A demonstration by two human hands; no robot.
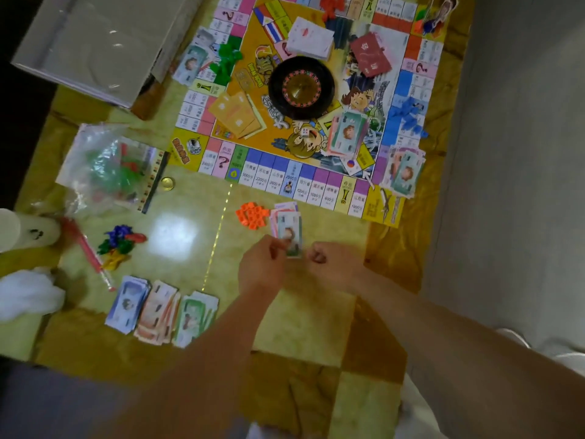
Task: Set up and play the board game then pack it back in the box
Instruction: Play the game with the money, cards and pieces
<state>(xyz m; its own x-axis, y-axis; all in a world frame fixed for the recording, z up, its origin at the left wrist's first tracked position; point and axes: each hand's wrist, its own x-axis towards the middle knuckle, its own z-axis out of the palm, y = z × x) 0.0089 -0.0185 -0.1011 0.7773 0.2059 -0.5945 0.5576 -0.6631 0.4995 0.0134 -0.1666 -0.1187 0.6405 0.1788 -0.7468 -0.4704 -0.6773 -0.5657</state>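
The game board (278, 172) lies open on the floor with a black roulette wheel (300, 87) at its centre. My left hand (262, 264) pinches a green play-money note (292, 245) just below a small stack of notes (285, 217). My right hand (332, 264) is beside the note with fingers curled; whether it touches the note I cannot tell. Orange plastic pieces (252, 214) sit left of that stack. Three piles of play money (161, 312) lie at the lower left. Card decks (311, 38) rest on the board.
The grey box lid (91, 42) sits at the upper left. A clear bag of pieces (110, 169) and a heap of coloured tokens (122, 243) lie left of me. More money stacks (405, 172) lie at the board's right corner. A gold coin (167, 182) is near the bag.
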